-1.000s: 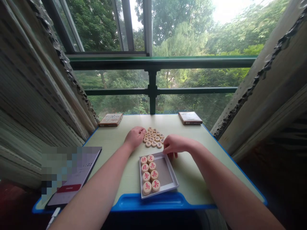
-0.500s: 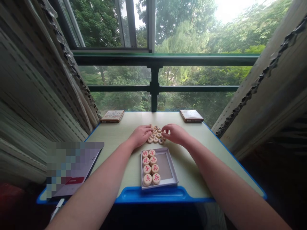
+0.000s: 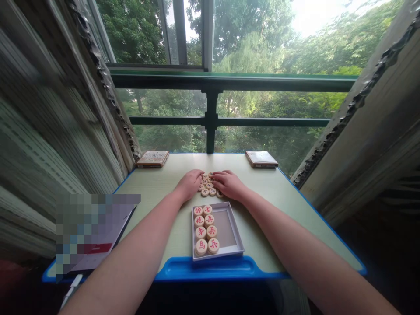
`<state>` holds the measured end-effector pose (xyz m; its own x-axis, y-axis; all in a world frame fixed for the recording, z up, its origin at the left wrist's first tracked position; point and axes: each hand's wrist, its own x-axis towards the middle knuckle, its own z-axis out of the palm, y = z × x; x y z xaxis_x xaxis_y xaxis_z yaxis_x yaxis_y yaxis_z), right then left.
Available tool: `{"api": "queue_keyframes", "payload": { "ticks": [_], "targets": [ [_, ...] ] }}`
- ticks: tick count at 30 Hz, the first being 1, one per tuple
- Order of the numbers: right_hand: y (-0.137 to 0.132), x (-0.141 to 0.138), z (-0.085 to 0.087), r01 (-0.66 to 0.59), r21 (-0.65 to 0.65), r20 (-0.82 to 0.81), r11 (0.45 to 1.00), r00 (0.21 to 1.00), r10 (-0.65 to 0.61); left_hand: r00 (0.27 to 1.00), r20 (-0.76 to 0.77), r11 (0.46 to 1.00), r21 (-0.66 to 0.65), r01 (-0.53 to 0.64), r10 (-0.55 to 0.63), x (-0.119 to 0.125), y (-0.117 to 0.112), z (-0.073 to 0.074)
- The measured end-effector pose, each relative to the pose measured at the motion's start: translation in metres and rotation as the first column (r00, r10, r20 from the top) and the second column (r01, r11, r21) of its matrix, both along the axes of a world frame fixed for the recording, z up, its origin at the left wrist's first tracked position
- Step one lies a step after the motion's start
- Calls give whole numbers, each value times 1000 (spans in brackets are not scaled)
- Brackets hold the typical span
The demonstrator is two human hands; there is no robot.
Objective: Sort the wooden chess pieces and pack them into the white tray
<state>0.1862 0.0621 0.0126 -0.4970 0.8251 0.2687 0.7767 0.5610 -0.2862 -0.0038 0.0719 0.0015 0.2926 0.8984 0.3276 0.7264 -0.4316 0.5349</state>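
Round wooden Chinese chess pieces (image 3: 209, 186) with dark characters lie in a flat cluster on the tabletop, between my two hands. My left hand (image 3: 190, 183) rests at the cluster's left edge, fingers extended against the pieces there. From the right, my right hand (image 3: 229, 183) lies over the cluster with its fingers stretched out, covering some pieces. Neither hand has a piece lifted. Nearer to me, a shallow open box (image 3: 236, 229) holds red-lettered chess pieces (image 3: 201, 232) stacked in two columns on its left side; the grey bottom shows on its right.
The pale table (image 3: 282, 218) has a blue rim with a molded groove (image 3: 210, 267) in front. Flat boxes stand at the back left (image 3: 152, 159) and back right (image 3: 261, 159). A partly blurred tablet (image 3: 108, 245) with a white cable lies at left. Curtains flank the window railing (image 3: 229, 82).
My right hand has moved left, its fingers going from curled beside the cluster to laid over it. My left hand has drawn slightly left, and the cluster appears shifted left.
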Motion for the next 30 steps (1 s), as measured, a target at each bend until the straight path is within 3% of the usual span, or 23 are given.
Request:
{"api": "queue_keyframes", "payload": {
  "ticks": [5, 15, 21, 25, 30],
  "targets": [
    [3, 1, 1, -21, -8, -86, 1000, 996, 21, 976, 92, 979, -62, -194, 199, -6, 4, 3],
    [9, 2, 0, 25, -20, -86, 999, 996, -27, 997, 28, 993, -105, -62, 65, -9, 11, -3],
    [7, 0, 4, 136, -35, -88, 990, 986, -139, 980, 95, 983, -71, -169, 175, -11, 8, 0],
    [3, -3, 8, 145, -43, -33, 988, 989, -147, 960, -11, 959, -55, -278, 278, -13, 5, 7],
    [4, -6, 6, 172, -94, -55, 980, 982, -178, 959, -128, 965, -37, -258, 251, -13, 2, 10]
  ]
}}
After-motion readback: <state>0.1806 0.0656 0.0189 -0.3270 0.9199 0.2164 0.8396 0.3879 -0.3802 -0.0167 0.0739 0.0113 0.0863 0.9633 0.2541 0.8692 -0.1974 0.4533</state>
